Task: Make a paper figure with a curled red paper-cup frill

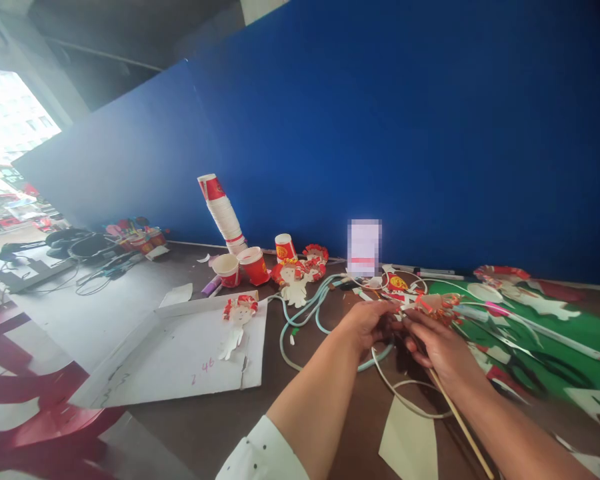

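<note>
My left hand (367, 325) and my right hand (443, 347) meet over the right half of the table, both with fingers closed and fingertips together. A thin wooden stick (460, 423) runs from under my right hand's fingers down toward the bottom edge. What my left fingers pinch is hidden; a small pale bit shows between the fingertips. Just beyond my right hand is a paper cutout with a fringed red-orange edge (437, 305); whether I touch it is unclear. A pale cable (405, 398) loops beneath my hands, beside a cream paper piece (410, 440).
Scissors (517, 347), a white pen (575, 333) and paper scraps lie on a green sheet (590, 367) at right. Left are a white board (170, 360) with a paper figure (237, 327), red paper cups (254, 265) and a leaning cup stack (223, 213). A blue partition (380, 120) stands behind.
</note>
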Available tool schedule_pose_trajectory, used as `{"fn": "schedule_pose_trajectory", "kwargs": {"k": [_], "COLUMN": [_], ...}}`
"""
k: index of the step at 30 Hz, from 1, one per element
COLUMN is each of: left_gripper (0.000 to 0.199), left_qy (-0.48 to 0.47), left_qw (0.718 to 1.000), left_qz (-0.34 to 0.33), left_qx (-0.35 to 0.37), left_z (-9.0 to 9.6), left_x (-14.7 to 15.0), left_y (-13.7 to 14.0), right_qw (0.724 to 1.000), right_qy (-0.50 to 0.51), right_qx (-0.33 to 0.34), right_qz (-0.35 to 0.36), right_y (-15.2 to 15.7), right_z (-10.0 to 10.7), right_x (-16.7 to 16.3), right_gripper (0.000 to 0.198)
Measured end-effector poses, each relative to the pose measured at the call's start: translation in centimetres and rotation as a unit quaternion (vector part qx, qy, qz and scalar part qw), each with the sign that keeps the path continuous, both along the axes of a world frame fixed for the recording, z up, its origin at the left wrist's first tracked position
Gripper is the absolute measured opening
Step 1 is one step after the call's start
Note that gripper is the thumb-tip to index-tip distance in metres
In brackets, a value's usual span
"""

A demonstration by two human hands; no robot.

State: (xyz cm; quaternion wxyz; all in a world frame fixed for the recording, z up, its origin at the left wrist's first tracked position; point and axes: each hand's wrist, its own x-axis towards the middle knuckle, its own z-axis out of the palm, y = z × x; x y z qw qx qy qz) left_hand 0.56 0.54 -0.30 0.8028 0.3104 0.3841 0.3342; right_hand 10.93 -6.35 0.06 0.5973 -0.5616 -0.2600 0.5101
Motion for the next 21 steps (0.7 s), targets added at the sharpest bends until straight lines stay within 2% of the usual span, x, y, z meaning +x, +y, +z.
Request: {"fn": "schedule_pose_trajectory", "kwargs": {"k": [7,17,21], "left_gripper": [0.014,0.017,0.013], "left_qy": [0.021,0.086,0.095], "left_qw": [1.000,0.996,0.995], "left_qz": [0.013,-0.005,-0.005], "left_qx": [0.012,0.019,0.033], "left_z": [0.1,-0.2,-0.6], "left_x": [0.1,0.3,0.6], "left_y": [-0.2,-0.1,0.0], "right_qw": [1.000,0.989,0.972], "right_qy": [-0.026,-0.142,-0.228], "right_qx": [-0.004,-0.019,-0.009], "right_qz": [0.010,0.023,0.049], "right_y": [0.2,-0.5,-0.5], "right_z": [-1.0,-0.6,-0.8], "right_x": [0.4,0.4,0.7], "right_gripper": [0.064,0.056,0.048]}}
